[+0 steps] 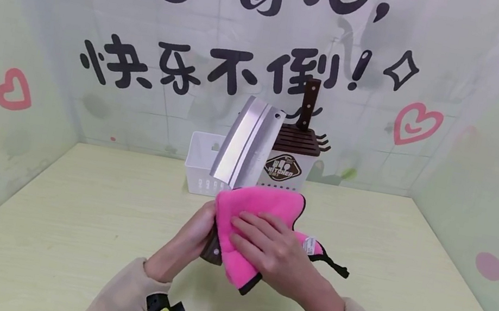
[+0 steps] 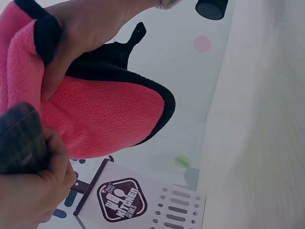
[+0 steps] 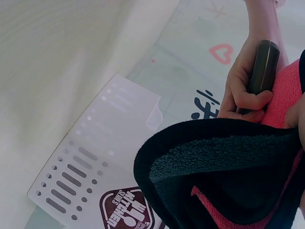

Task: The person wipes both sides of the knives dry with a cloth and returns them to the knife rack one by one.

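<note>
My left hand [image 1: 196,228] grips the dark handle [image 1: 212,251] of a cleaver, whose broad steel blade [image 1: 248,144] points up and away from me. A pink towel with black edging [image 1: 261,201] covers the top of the handle and the blade's base. My right hand [image 1: 270,250] holds the towel, its fingers spread over the pink side. In the left wrist view, that hand's thumb side presses into the pink pile [image 2: 109,114]. The right wrist view shows the towel's dark grey side [image 3: 209,152] and my left fingers curled around the handle [image 3: 264,69].
Behind the blade stands a knife block [image 1: 289,170] with a brown slotted top, side hooks and one brown-handled knife [image 1: 309,102] in it. A white perforated basket [image 1: 197,169] adjoins it on the left. Printed walls bound the pale wooden table [image 1: 43,231] at back and sides.
</note>
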`<state>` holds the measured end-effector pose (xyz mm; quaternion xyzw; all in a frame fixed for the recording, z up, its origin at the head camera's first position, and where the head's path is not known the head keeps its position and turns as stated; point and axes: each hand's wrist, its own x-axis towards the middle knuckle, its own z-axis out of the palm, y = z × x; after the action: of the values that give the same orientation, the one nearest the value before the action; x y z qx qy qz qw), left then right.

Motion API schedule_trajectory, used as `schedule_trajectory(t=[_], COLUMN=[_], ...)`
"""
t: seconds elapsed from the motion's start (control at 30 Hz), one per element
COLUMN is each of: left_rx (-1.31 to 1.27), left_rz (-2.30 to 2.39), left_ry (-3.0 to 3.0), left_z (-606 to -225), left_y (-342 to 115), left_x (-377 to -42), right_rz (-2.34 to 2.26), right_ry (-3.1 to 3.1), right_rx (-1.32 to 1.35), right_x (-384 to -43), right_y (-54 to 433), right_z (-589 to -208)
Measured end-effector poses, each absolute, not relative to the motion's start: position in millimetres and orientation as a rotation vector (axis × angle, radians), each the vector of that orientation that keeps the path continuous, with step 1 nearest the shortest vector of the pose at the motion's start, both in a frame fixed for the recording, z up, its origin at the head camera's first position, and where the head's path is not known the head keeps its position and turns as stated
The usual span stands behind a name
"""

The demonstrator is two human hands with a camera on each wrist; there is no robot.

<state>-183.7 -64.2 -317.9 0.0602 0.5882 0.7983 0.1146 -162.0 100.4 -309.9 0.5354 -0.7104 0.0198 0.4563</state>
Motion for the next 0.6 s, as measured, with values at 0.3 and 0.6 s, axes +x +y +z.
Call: schedule_trajectory(t=[0.3,0.6], left_rx=[0.169,0.297], left_rz=[2.367,2.323], left_ry=[1.667,1.542], left_z=[-316,-302], left_y=[-66,-71], left_x=[-181,-175], right_rz=[0.037,-0.022], right_ry=[-1.706,-1.647], right_rx=[1.371,1.438], right_x=[-156,-149], right_y=[99,101], right_z=[-312,-312])
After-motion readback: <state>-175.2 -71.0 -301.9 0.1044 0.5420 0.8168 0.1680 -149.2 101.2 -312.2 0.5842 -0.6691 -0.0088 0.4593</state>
